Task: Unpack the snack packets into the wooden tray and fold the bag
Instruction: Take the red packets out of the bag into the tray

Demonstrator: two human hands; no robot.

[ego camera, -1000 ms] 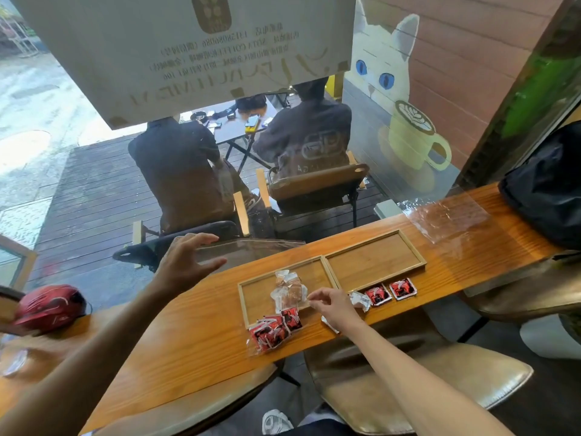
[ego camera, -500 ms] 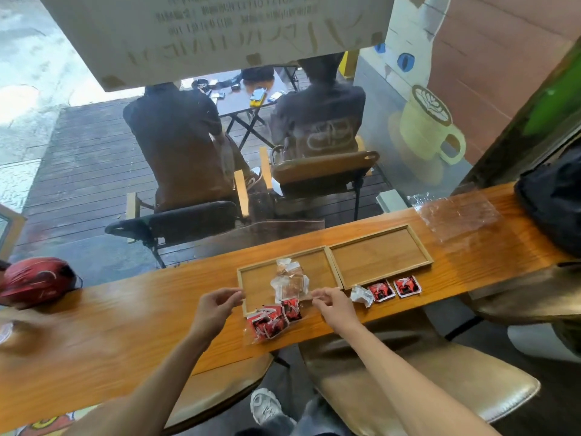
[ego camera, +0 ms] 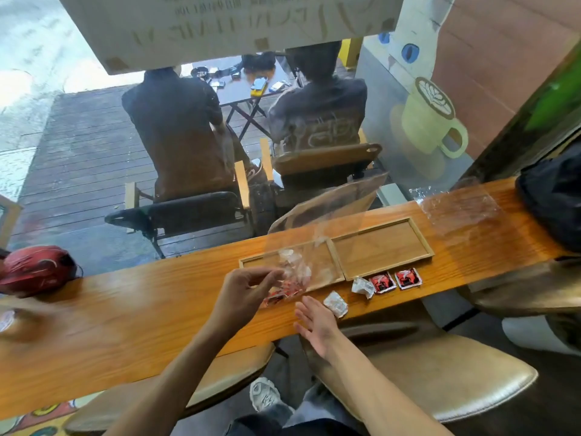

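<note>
Left hand (ego camera: 248, 291) pinches clear plastic bag (ego camera: 301, 262) of red snack packets (ego camera: 283, 292) above two-compartment wooden tray (ego camera: 382, 247); right hand (ego camera: 316, 322) flat, fingers spread, holding nothing.

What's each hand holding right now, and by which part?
The left hand pinches the clear snack bag at its near left edge, lifting it over the wooden tray. The right hand is open, holding nothing.

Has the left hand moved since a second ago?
Yes. The left hand has come down from beyond the counter's far edge to the near left corner of the wooden tray, pinching the clear bag.
</note>
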